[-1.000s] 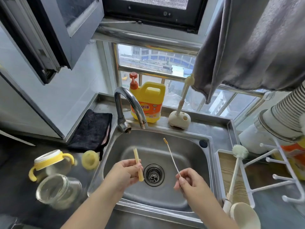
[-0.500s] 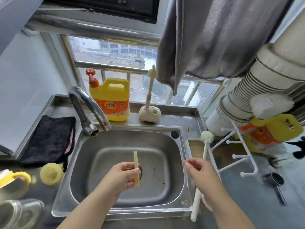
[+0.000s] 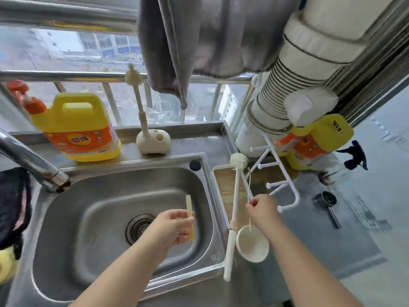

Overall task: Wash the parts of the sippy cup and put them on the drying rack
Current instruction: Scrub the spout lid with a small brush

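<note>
My left hand [image 3: 171, 227] grips a pale yellow straw [image 3: 190, 214] upright over the steel sink [image 3: 106, 187], right of the drain. My right hand [image 3: 262, 209] pinches a thin straw brush [image 3: 249, 191] over the tray of the white drying rack [image 3: 285, 185], to the right of the sink. The wire's upper end reaches up toward the rack's pegs. A yellow part of the cup [image 3: 6, 264] shows at the far left edge, mostly cut off.
A long white bottle brush [image 3: 234, 209] and a cream cup-shaped piece [image 3: 252, 244] lie in the rack's tray. Behind the sink stand a yellow detergent jug [image 3: 77, 127] and a brush in its holder [image 3: 152, 140]. The tap [image 3: 33, 165] juts in from the left. A grey cloth hangs above.
My right hand has carried the straw brush from over the sink to the rack's tray on the right. My view has swung right. The left hand keeps holding the straw over the sink.
</note>
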